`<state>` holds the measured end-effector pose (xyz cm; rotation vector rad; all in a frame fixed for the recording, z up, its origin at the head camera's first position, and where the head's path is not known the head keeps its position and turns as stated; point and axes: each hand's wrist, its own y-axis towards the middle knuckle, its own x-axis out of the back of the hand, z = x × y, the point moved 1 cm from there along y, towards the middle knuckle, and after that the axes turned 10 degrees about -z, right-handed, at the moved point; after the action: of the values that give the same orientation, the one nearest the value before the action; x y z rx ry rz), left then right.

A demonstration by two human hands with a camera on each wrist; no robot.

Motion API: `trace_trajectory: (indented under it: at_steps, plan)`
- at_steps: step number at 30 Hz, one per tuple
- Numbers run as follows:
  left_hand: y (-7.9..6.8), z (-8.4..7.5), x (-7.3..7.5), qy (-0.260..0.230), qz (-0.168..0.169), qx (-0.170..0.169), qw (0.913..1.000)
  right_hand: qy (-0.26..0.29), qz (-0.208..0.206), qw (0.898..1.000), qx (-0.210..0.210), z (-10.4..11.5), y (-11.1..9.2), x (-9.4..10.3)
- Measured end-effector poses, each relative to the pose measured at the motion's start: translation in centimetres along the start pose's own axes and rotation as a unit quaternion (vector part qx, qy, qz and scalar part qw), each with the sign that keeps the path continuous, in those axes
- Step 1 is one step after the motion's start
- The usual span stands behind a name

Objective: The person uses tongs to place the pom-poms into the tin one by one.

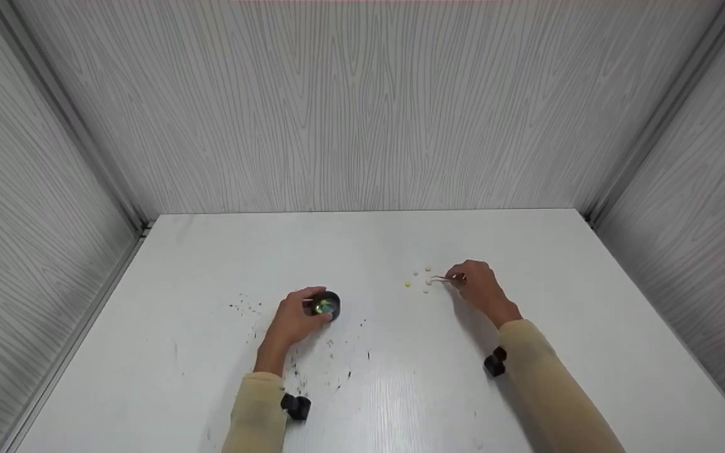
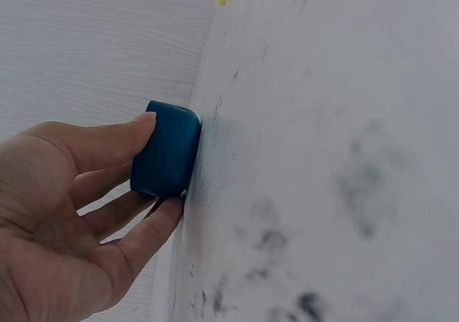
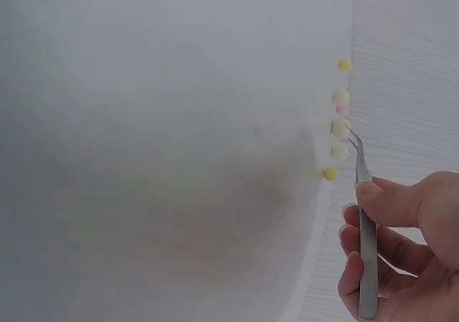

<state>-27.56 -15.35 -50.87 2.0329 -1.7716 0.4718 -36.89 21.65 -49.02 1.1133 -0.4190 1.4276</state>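
My left hand [image 1: 294,319] grips a small dark teal cup [image 1: 335,303] by its sides, thumb and fingers around it. Small yellow and bluish pieces [image 1: 323,307] show inside. In the left wrist view the cup [image 2: 168,150] is a plain teal block shape, low at the tabletop. My right hand [image 1: 479,289] holds metal tweezers [image 3: 368,243] with bent tips, thumb pressing on one arm. Their tips overlap a cream ball [image 3: 339,127] in the right wrist view. Around it lie several small balls, among them a yellow ball [image 3: 345,64] and a pink ball [image 3: 342,110].
Dark specks and smudges [image 1: 299,374] mark the white table [image 1: 211,251] around and below the left hand. A grey wood-grain panel [image 1: 362,107] rises behind the table, with similar panels at left and right. Black wrist cameras sit on both sleeves.
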Motion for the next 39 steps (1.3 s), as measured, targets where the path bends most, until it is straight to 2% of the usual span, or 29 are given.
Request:
trace_trajectory:
  at_steps: [10,27,39]
  plan:
    - [0.1,0.0,0.0,0.003,-0.002,-0.001,1.0,-0.001,-0.005,1.0,0.0,0.6,0.0,0.3]
    - [0.0,0.0,-0.1,0.015,-0.001,0.012,0.9998,0.022,-0.022,0.999,0.04,2.4,-0.1,0.2]
    - [0.1,0.0,-0.1,0.018,0.001,0.01,0.9998,0.023,-0.018,0.997,0.069,4.8,-0.3,-0.4]
